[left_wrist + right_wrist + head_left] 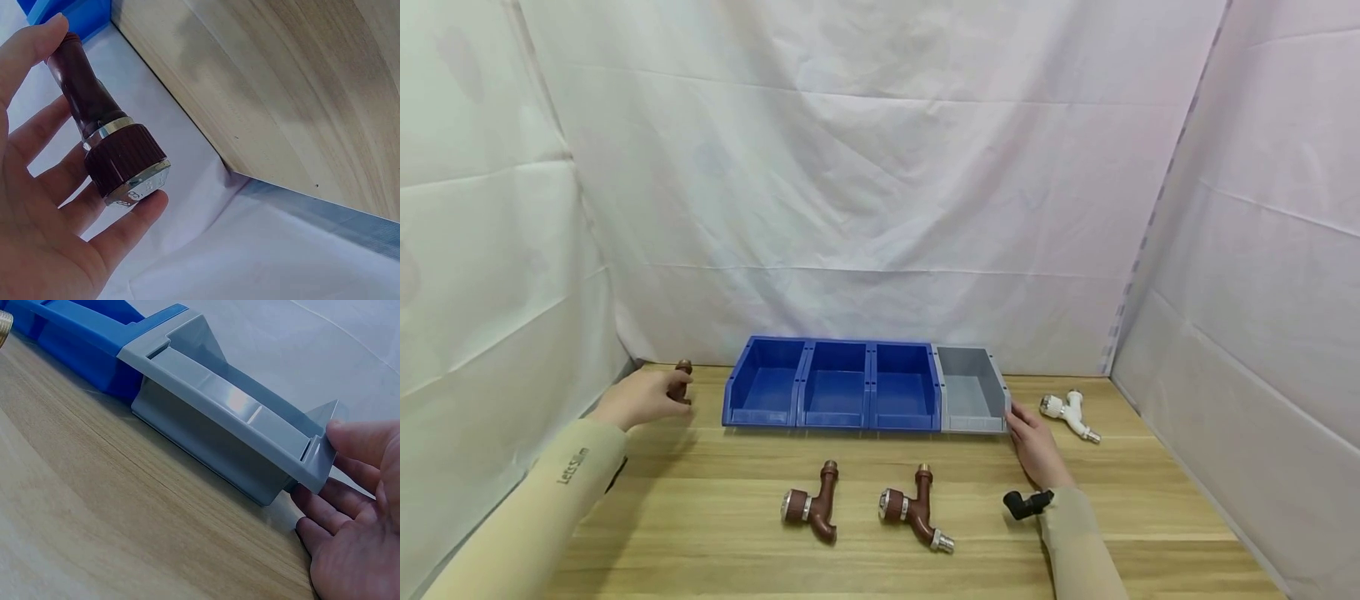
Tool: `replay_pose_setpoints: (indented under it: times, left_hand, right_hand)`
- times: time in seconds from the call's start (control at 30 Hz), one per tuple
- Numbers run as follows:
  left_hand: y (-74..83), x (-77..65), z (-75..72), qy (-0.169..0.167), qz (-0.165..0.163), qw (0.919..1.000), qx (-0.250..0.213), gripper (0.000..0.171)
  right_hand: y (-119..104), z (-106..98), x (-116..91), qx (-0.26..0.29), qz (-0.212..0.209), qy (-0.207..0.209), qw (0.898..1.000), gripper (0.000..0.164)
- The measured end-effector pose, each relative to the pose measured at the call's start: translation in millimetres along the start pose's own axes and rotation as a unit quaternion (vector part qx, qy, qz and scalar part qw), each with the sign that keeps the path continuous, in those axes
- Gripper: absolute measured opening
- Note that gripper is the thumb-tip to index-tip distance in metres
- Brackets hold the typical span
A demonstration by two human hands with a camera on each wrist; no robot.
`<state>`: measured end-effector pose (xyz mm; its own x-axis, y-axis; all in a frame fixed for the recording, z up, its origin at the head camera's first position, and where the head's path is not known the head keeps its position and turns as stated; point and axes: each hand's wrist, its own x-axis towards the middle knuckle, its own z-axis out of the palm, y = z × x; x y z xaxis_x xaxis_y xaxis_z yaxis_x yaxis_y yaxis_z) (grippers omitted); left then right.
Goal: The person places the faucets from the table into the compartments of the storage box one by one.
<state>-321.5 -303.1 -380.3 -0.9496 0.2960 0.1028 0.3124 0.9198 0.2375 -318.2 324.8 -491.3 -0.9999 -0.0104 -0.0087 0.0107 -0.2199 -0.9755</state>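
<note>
My left hand point(643, 398) is at the table's far left and holds a brown tap fitting point(682, 379). In the left wrist view the brown tap fitting point(103, 134) lies across my fingers, with my thumb on its narrow end and its ribbed cap with a metal face near my little finger. My right hand point(1036, 446) lies low on the table with straight fingers point(328, 515) against the right front corner of the grey bin point(970, 392). The thumb rests beside the grey bin's point(219, 431) rim corner.
Three blue bins point(835, 385) stand joined in a row left of the grey one. Two brown tap fittings point(811, 504) point(913, 510) lie near the wooden table's point(1150, 517) front. A black elbow piece point(1026, 502) sits by my right wrist, a white fitting point(1070, 414) right of the grey bin. White cloth walls surround the table.
</note>
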Motion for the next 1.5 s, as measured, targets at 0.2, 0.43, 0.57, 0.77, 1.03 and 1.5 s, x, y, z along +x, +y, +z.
replay_pose_setpoints:
  times: [0.2,0.43,0.57,0.77,1.03,1.5]
  left_hand:
    - [2.1,1.6,-3.1,-0.002,0.004,1.0,-0.005,0.064]
    - [4.4,2.0,-7.6,-0.007,-0.005,1.0,-0.001,0.069]
    - [6.8,3.3,-10.2,-0.017,-0.008,0.9998,0.002,0.073]
    - [9.3,5.1,-11.8,-0.03,-0.011,0.9995,0.004,0.077]
    - [12.4,5.0,-15.3,-0.034,-0.013,0.9993,0.002,0.077]
    - [18.3,9.1,-16.6,-0.027,-0.002,0.9996,-0.008,0.072]
  right_hand:
    - [0.9,1.0,-0.2,0.004,0.0,0.003,1.0,0.057]
    - [1.5,0.7,0.8,0.002,-0.002,0.001,1.0,0.057]
    - [1.2,0.3,0.9,0.005,0.0,0.001,1.0,0.058]
    - [0.7,0.6,-0.2,0.013,0.006,0.003,1.0,0.058]
    - [0.2,1.4,0.5,0.012,0.004,0.006,1.0,0.058]
    - [0.9,2.3,0.4,0.003,0.001,0.007,1.0,0.058]
